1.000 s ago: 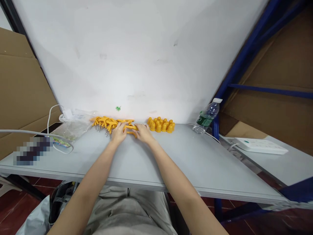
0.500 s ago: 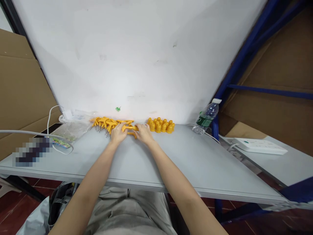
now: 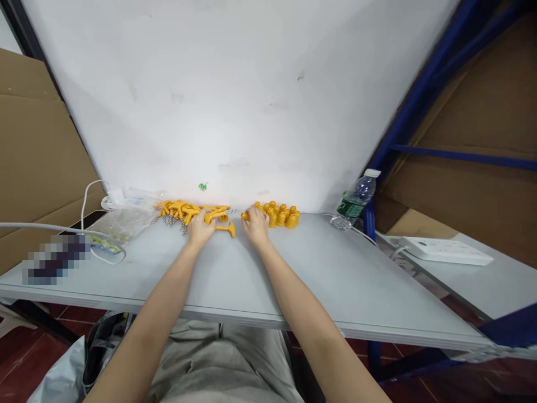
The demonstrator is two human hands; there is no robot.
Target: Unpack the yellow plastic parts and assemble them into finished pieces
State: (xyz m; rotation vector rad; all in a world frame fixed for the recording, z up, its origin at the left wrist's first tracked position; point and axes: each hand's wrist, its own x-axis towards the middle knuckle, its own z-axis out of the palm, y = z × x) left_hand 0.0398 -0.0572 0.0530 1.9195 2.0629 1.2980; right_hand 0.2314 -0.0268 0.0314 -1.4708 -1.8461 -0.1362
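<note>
Gripping a yellow rod [image 3: 217, 215] in the left hand [image 3: 201, 228], the right hand [image 3: 256, 225] pinching a yellow piece [image 3: 245, 216]

Free lane on table [image 3: 319, 246] between yellow cups [image 3: 290, 219] and bottle [image 3: 351, 206].

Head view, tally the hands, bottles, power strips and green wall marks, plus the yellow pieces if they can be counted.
Hands: 2, left hand and right hand
Bottle: 1
Power strip: 1
Green mark: 1
Yellow handles and yellow caps: overlapping, no sure count
Total counted: 5
</note>
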